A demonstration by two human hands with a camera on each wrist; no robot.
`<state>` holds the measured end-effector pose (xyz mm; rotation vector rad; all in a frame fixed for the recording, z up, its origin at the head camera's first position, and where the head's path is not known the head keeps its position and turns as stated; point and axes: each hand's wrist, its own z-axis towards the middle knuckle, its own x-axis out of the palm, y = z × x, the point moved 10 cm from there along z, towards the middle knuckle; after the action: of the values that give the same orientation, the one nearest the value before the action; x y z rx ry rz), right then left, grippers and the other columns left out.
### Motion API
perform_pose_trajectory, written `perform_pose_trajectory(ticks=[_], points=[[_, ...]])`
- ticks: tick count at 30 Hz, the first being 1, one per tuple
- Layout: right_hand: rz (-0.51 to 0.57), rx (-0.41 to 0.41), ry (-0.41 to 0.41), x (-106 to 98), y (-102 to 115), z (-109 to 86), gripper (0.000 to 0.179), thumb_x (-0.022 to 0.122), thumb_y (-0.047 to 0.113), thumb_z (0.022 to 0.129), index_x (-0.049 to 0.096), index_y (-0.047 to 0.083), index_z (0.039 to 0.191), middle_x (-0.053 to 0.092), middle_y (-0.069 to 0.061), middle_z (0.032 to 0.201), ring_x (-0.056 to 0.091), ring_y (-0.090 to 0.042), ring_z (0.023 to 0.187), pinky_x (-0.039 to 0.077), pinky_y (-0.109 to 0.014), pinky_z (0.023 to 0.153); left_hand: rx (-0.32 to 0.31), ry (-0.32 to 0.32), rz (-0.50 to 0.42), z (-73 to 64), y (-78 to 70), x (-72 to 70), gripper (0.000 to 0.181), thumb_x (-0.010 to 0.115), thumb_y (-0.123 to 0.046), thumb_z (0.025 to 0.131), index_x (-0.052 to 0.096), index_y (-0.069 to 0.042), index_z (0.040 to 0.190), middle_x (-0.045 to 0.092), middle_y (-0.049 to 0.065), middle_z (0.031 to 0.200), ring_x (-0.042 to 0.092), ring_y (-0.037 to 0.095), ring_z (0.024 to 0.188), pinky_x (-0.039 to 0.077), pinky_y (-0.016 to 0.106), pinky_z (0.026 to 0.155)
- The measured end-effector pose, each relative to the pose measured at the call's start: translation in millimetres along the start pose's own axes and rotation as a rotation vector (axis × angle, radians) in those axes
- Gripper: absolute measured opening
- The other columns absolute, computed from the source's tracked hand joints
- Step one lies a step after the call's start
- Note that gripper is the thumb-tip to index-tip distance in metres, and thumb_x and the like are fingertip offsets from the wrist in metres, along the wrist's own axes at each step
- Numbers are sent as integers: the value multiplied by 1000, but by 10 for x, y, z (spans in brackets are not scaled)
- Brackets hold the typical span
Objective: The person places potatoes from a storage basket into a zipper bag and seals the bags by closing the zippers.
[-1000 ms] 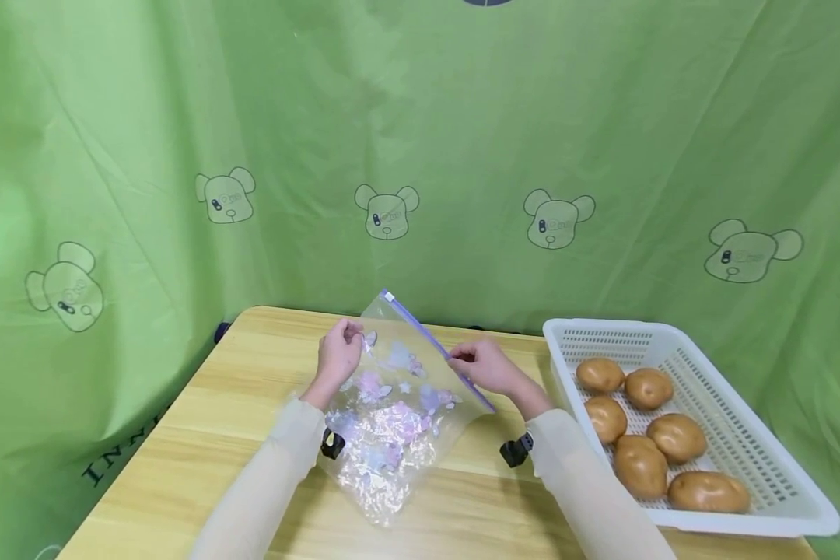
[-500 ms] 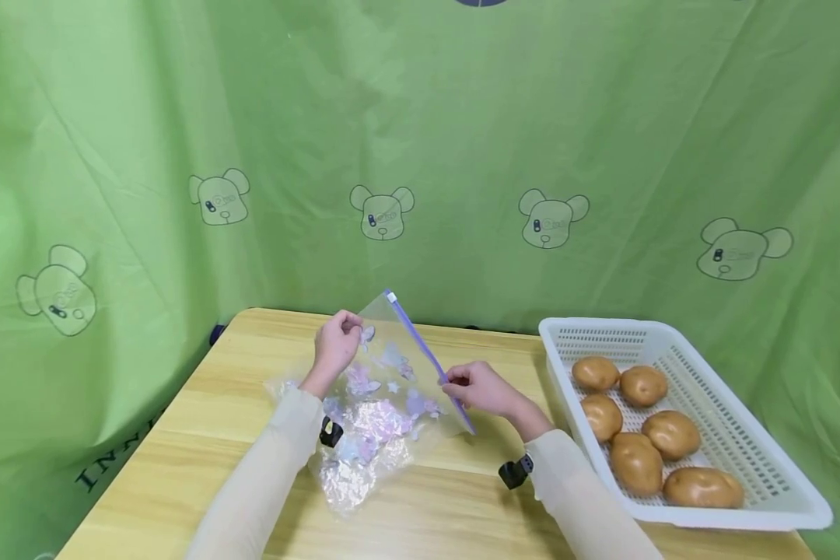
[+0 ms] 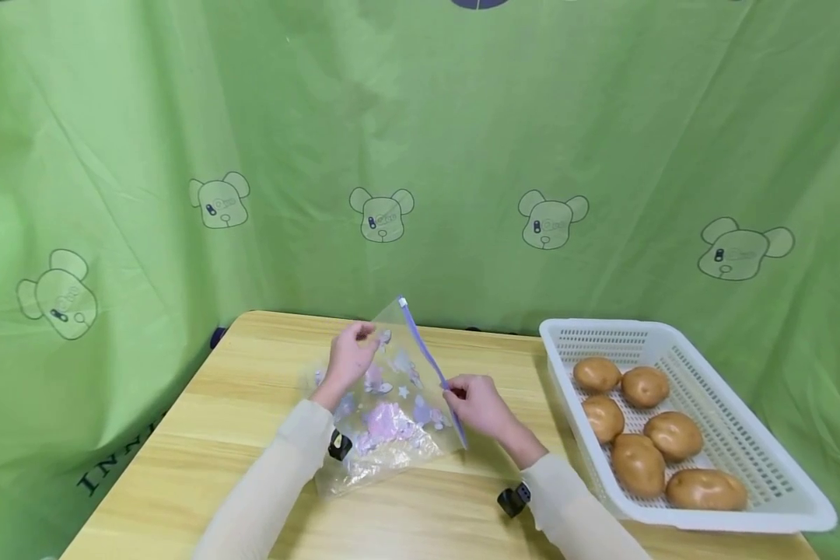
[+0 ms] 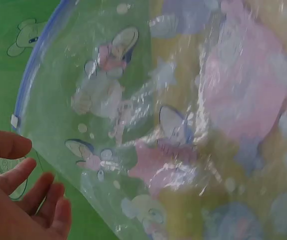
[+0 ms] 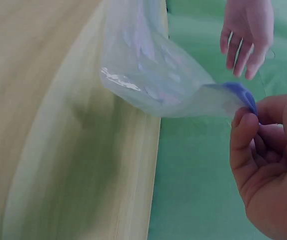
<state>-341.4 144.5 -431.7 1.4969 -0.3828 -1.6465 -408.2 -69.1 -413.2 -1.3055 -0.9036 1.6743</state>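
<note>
A clear zip bag (image 3: 385, 424) printed with pink and blue cartoon figures hangs tilted over the table, its purple zip edge slanting down to the right. My right hand (image 3: 479, 400) pinches that edge between thumb and fingers; the right wrist view shows the purple strip (image 5: 241, 92) bent at the fingertips. Near the upper corner, my left hand (image 3: 351, 358) has its fingers loosely bent and holds nothing. In the left wrist view this hand (image 4: 23, 195) lies beside the bag's edge, just below the white slider (image 4: 14, 121).
A white plastic basket (image 3: 749, 416) with several brown potatoes (image 3: 637, 464) stands at the right of the wooden table (image 3: 217, 404). Behind the table hangs a green curtain (image 3: 462, 117) with bear-head prints. Each wrist wears a black camera.
My right hand has moved down with the zip edge, which now slants more steeply. The bag's lower end swung left, then partly back. My left hand has come away from the bag.
</note>
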Motion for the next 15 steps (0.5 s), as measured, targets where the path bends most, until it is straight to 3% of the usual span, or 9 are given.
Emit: perform_pose_trajectory(ticks=[4,8,15], points=[[-18,-25,-38,2,77,-52,14,62,0,86,71,-4,96,63,-2,72,50,-9,55,47,-22,44,-18,54,-83,-115,-17,173,23,61,-14,91,63,-2,111,66,9,97,63,25,90,54,34,79],[-24,-47,-62,31,148,-83,19,63,0,86,69,-4,103,61,2,69,49,-7,54,47,-21,44,-54,124,-173,-233,-28,340,24,61,-18,92,63,-1,109,67,11,91,66,26,81,57,32,69],[-40,-91,-74,103,278,-119,30,66,0,84,66,-3,114,57,7,66,48,-4,54,46,-20,44,-143,194,-312,-396,-42,493,30,65,-21,90,60,2,108,65,23,97,68,28,76,58,36,69]])
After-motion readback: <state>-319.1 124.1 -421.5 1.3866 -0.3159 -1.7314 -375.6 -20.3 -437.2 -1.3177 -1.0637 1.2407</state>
